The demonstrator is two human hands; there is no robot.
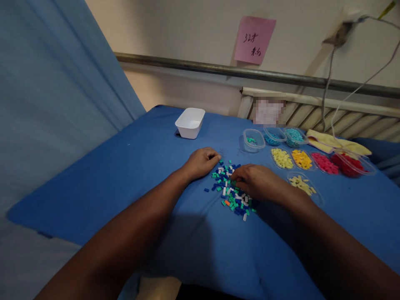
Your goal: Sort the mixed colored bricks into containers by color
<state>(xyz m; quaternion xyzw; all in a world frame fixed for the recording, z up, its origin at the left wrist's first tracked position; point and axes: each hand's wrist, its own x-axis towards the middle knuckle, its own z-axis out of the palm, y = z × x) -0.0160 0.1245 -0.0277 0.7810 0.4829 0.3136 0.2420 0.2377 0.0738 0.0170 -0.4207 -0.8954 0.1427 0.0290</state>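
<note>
A loose pile of small blocks (229,192), mostly blue, green and white with one orange, lies spread on the blue cloth. At its upper left edge rests my left hand (203,163), its fingers curled together; what they hold, if anything, is too small to name. My right hand (254,181) reaches over the pile from the right, fingers bent down and pinched among the blocks. Whatever is between those fingertips is hidden. Just beyond the right hand stands a clear tub (254,147) with a few green blocks inside.
A white box (190,123) stands toward the back. On the right are several clear tubs of yellow, orange (301,159), pink, red (348,165) and blue pieces, with a yellow cloth (339,142) behind. A curtain (62,75) hangs at left; a cable dangles at right.
</note>
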